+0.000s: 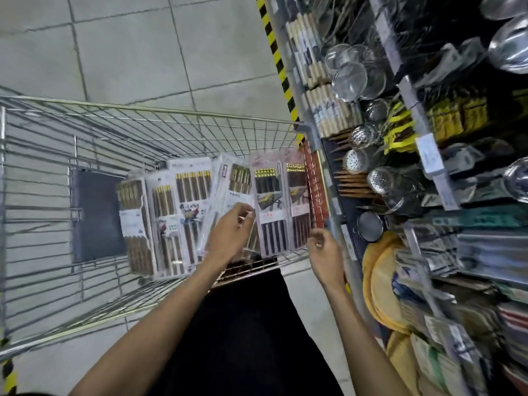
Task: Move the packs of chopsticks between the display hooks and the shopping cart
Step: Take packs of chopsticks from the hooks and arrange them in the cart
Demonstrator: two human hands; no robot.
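Several clear packs of chopsticks (188,212) lie side by side in the wire shopping cart (148,110) below me. My left hand (231,230) reaches into the cart and its fingertips pinch the edge of a tilted pack (228,184) in the middle of the row. Two dark-chopstick packs (270,207) lie to its right. My right hand (324,252) hovers with loosely curled fingers over the cart's right rim, holding nothing. The display hooks on the shelving at right are not clearly visible.
A store shelf unit (411,90) runs along the right, hung with metal strainers (350,78), ladles and packaged utensils. Yellow mats (377,281) sit low by my right arm. Yellow-black hazard tape (275,52) edges the tiled floor (128,47).
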